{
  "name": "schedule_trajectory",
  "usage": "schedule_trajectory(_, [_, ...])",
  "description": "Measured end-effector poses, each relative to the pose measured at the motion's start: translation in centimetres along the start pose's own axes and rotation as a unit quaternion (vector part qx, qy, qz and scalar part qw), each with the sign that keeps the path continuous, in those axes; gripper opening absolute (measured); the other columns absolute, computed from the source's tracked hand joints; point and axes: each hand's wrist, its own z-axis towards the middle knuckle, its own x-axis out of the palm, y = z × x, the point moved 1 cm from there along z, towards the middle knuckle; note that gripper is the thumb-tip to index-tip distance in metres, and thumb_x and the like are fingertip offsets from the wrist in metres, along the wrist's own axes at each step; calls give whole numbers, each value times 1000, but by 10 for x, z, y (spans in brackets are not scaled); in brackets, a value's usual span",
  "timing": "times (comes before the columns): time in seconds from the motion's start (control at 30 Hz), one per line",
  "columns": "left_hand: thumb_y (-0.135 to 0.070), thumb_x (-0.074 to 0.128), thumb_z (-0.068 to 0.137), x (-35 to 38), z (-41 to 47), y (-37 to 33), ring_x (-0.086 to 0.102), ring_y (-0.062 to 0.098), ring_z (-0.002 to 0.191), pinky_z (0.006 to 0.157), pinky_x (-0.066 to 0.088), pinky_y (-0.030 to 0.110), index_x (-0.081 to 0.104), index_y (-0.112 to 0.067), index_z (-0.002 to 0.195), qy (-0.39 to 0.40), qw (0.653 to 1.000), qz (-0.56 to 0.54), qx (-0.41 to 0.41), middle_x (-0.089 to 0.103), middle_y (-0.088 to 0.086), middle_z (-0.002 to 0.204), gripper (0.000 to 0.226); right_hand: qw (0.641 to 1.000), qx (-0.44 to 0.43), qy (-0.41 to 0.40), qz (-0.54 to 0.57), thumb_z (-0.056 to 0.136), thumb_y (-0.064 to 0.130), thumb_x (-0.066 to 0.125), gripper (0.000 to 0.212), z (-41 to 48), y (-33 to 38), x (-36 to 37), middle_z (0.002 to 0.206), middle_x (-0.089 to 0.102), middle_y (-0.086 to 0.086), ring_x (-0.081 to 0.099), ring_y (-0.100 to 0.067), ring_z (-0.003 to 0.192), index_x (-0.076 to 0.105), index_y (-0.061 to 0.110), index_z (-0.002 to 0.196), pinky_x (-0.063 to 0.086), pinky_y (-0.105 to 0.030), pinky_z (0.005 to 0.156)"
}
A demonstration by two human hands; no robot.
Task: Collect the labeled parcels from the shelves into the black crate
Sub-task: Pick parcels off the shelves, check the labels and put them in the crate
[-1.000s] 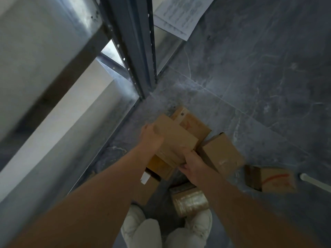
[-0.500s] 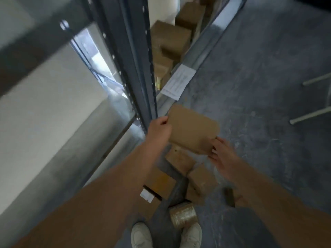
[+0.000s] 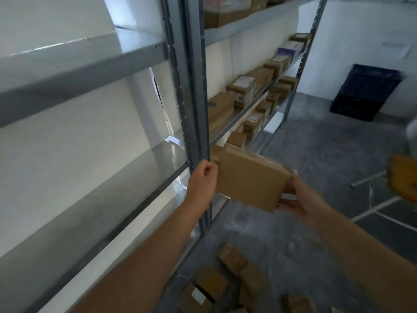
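At the far left, grey metal shelf boards (image 3: 79, 64) are seen running back toward a white wall. They are bounded on the right by a perforated steel upright (image 3: 194, 86). Just in front of that upright, the left hand (image 3: 203, 179) is raised, its fingers (image 3: 208, 171) curled tight against the left edge of a flat cardboard parcel (image 3: 250, 179), which is gripped there. The parcel is held in the air between both hands, tilted, its plain brown face turned toward the camera. Its lower right corner is pinched by the right hand (image 3: 302, 199), with the thumb laid along the right edge and the fingers (image 3: 286, 203) spread beneath. Behind the parcel, labeled parcels (image 3: 243, 86) are lined up on the shelves of the next bay. Below the hands, small cartons (image 3: 232, 258) are scattered on the grey floor (image 3: 316, 143) beside the upright's foot, one with a white label. Farther right, the black crate (image 3: 365, 91) is stood on the floor against the white back wall, well apart from the held parcel. At the right edge, a blurred orange chair seat (image 3: 404, 179) on pale legs is partly shown.
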Motion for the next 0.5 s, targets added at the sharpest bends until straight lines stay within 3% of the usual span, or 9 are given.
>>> schedule_trajectory(0.1, [-37, 52, 95, -15, -28, -20, 54, 17, 73, 78, 52, 43, 55, -14, 78, -68, 996, -62, 1, 56, -1, 72, 29, 997, -18, 71, -18, 97, 50, 50, 39, -18, 38, -8, 117, 61, -11, 66, -35, 101, 62, 17, 116, 57, -44, 78])
schedule_trajectory(0.2, [-42, 60, 88, -23, -59, -29, 68, 28, 82, 89, 56, 50, 59, -23, 66, -113, 985, -132, -11, 66, 5, 76, 29, 986, -34, 161, -33, 96, 45, 53, 38, -34, 61, -21, 125, 62, -12, 64, -34, 111, 63, 16, 118, 52, -48, 97])
schedule_trajectory(0.33, [-27, 59, 98, -33, -110, -24, 72, 23, 95, 81, 60, 28, 69, -12, 103, -167, 962, -214, -21, 73, 8, 100, 19, 957, -66, 270, -81, 97, 31, 56, 33, -59, 68, -20, 128, 65, -7, 64, -27, 115, 62, 19, 128, 48, -47, 105])
schedule_trajectory(0.5, [-33, 52, 100, -52, -179, -2, 71, 19, 102, 93, 56, 33, 71, -16, 114, -232, 943, -235, -40, 74, 6, 109, 29, 923, -91, 354, -121, 97, 15, 57, 29, -98, 56, 2, 121, 64, -8, 64, -26, 114, 59, 20, 126, 53, -40, 93])
